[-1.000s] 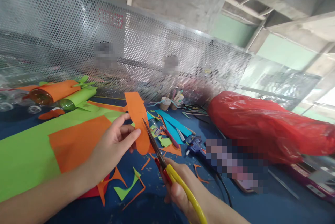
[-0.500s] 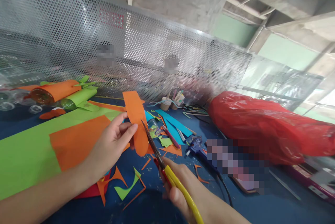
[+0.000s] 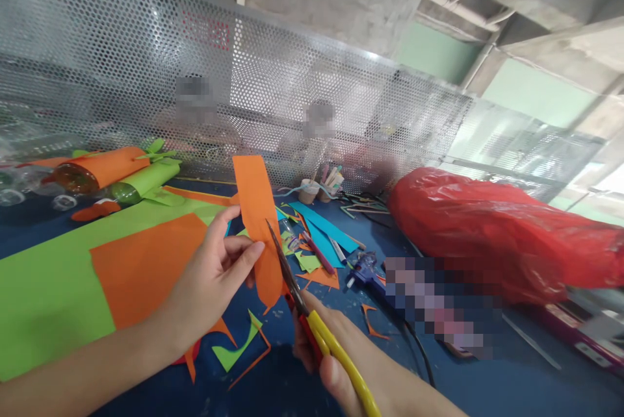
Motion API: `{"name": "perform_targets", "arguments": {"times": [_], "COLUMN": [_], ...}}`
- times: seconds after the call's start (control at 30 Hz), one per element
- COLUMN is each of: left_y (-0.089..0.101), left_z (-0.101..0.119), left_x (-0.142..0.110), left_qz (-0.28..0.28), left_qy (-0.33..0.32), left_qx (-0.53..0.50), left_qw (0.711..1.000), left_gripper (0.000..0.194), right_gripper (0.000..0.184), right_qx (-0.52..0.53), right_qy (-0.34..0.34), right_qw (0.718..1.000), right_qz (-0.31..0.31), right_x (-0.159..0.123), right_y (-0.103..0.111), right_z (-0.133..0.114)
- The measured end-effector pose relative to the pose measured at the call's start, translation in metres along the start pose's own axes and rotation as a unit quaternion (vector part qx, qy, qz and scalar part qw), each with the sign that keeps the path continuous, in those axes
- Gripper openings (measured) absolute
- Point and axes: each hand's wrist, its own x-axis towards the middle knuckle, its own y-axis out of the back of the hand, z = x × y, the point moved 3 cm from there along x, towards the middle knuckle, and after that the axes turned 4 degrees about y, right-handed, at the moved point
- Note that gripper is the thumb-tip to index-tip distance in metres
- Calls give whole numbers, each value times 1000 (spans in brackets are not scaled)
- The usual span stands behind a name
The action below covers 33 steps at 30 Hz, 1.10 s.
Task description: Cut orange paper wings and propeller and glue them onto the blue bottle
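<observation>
Pinched between the thumb and fingers of my left hand [image 3: 219,274] is a long orange paper strip [image 3: 256,193], held upright with a rounded lower end. My right hand [image 3: 336,345] grips yellow-and-red-handled scissors [image 3: 336,358]. Their dark blade lies against the strip's right edge, its tip over the paper's middle. Below the hands lie a curved green paper scrap [image 3: 238,349] and thin orange offcuts. An orange sheet [image 3: 146,267] rests on a larger green sheet [image 3: 53,300] beneath my left forearm.
On the blue table [image 3: 273,384] lie blue paper strips [image 3: 324,228], a blue glue gun [image 3: 368,277] with its cord, and a red plastic bag [image 3: 468,235]. Paper-wrapped bottles [image 3: 121,167] sit at left. Cups of pens [image 3: 326,189] stand before a perforated metal screen [image 3: 287,79]; people are behind it.
The orange strip has been raised and turned slightly, with its top higher and its lower end further right. My left hand has shifted a little to the right. The scissors stay at the strip's edge.
</observation>
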Motion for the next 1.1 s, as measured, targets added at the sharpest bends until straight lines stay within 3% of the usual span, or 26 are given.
{"name": "perform_targets", "arguments": {"times": [0.23, 0.47, 0.7, 1.1], "left_y": [-1, 0, -3, -3], "left_z": [0, 1, 0, 1], "left_x": [1, 1, 1, 0], "left_qz": [-11, -15, -11, -15], "left_qy": [-9, -14, -5, -7], "left_qx": [5, 12, 23, 5], "left_qw": [1000, 1000, 1000, 1000], "left_gripper": [46, 44, 44, 41], "right_gripper": [63, 61, 61, 73], "right_qx": [11, 14, 2, 61], "right_qy": [38, 21, 19, -10], "right_qw": [999, 1000, 1000, 998], "right_qz": [-24, 11, -1, 28], "right_x": [2, -2, -4, -7], "right_y": [-2, -4, -2, -12], "right_z": [6, 4, 5, 14]}}
